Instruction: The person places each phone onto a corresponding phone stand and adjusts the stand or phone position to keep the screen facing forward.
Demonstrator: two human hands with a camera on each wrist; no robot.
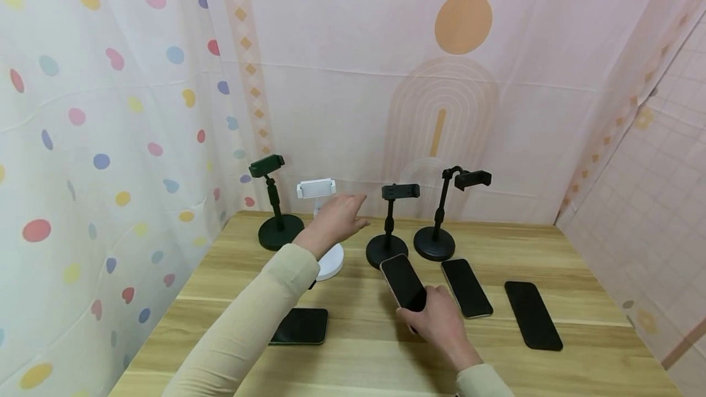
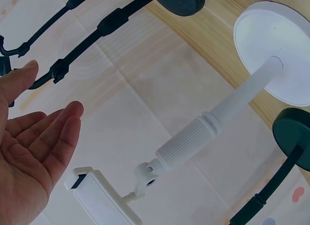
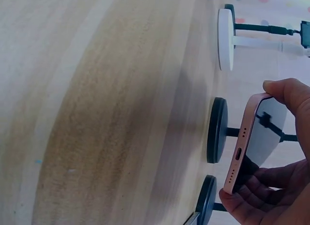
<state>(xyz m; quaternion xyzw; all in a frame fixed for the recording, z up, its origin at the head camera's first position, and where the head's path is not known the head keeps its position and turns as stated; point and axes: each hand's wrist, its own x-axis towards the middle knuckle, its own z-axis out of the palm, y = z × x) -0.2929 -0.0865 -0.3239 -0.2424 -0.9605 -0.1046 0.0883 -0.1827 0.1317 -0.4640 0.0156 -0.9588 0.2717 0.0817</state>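
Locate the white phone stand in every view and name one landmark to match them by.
Head: white stand, just left of centre, partly hidden.
Left wrist: white stand, large, slanting from upper right to bottom edge.
Right wrist: white stand, upper right, appearing sideways.
Landmark in all three: the neighbouring dark green stand.

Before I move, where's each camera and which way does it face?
Head: worn on head, facing forward and down at stands and phones; left hand, right hand, sleeves show.
Left wrist: worn there, facing white stand; left hand shows.
Right wrist: worn there, facing table and held phone; right hand shows.
Wrist views share the white stand.
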